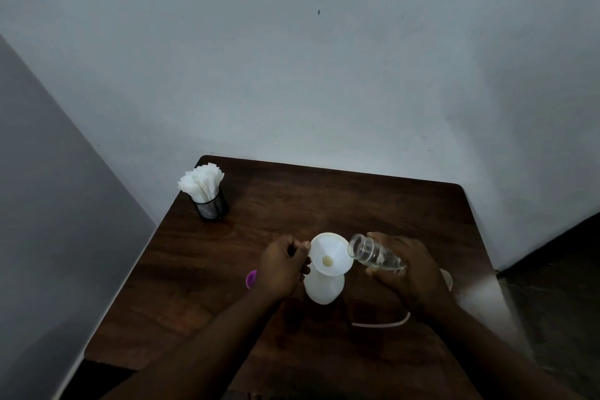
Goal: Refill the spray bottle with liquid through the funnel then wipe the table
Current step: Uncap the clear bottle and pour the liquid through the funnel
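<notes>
Napkins (pixel 201 183) far-left | left grip (pixel 282 266) pinches funnel (pixel 331 253), half-hiding purple item (pixel 250 279) | right grip (pixel 412 273) holds clear bottle (pixel 373 253)

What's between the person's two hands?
In the head view, a white funnel seated in the white spray bottle stands between the left hand and right hand; the right hand's clear bottle tips its open mouth at the rim.

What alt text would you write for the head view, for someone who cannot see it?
A person's right hand tips a clear bottle toward a white funnel seated in a spray bottle, while the left hand holds the funnel's rim. Behind, napkins fill a mesh cup.
</notes>
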`<state>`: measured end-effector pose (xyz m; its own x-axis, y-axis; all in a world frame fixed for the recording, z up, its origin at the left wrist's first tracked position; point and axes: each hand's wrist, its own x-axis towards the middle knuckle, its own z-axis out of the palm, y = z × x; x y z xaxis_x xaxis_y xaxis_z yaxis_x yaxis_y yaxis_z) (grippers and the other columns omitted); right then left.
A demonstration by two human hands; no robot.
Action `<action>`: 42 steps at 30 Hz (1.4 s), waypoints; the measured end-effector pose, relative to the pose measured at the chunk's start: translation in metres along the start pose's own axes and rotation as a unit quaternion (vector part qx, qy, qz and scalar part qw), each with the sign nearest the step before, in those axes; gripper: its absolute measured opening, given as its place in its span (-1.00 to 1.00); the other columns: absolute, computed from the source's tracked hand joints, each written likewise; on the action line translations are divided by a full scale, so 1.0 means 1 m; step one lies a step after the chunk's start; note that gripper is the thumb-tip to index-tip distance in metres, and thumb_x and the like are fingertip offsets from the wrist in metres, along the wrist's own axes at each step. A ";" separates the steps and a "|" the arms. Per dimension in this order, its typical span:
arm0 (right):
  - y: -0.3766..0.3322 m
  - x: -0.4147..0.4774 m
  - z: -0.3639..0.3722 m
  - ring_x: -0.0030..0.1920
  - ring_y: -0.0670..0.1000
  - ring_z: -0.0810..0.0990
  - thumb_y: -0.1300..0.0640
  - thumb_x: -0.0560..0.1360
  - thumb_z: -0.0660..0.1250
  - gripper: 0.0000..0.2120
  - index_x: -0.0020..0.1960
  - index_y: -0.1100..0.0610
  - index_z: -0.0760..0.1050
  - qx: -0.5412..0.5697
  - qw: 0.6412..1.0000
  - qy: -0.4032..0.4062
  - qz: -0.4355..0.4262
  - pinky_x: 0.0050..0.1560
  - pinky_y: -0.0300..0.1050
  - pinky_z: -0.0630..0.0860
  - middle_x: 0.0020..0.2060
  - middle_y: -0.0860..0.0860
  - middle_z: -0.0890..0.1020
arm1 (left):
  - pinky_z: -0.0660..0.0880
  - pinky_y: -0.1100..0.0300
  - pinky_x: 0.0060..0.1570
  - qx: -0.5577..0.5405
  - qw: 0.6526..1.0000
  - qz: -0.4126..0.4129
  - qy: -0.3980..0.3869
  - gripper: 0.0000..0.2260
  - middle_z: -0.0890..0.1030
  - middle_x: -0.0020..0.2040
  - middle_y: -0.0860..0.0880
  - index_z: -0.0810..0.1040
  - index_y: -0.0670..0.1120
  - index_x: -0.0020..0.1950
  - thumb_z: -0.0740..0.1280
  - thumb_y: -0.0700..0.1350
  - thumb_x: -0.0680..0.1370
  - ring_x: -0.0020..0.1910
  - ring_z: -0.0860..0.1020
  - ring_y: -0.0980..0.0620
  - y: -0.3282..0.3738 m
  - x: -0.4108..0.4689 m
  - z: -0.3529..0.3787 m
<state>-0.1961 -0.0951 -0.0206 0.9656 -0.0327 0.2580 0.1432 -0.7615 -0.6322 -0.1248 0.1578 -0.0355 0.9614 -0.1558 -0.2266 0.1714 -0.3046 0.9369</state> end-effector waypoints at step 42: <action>0.019 0.005 0.000 0.08 -0.02 0.53 -0.19 0.32 0.48 -0.38 0.36 -0.16 0.49 -0.120 0.992 -0.028 -0.024 0.12 -0.01 0.43 0.08 -0.14 0.61 | 0.63 0.09 -0.28 -0.011 1.000 0.001 0.010 -0.78 0.71 -0.23 -0.07 0.53 -0.13 -0.16 0.34 -0.08 0.64 -0.29 0.71 -0.01 0.006 -0.007 0.003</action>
<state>-0.1887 -0.1099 -0.0313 0.9705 0.0374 0.2382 0.1393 -0.8934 -0.4271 -0.1308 0.1542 -0.0292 0.9657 -0.1381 -0.2199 0.1740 -0.2842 0.9428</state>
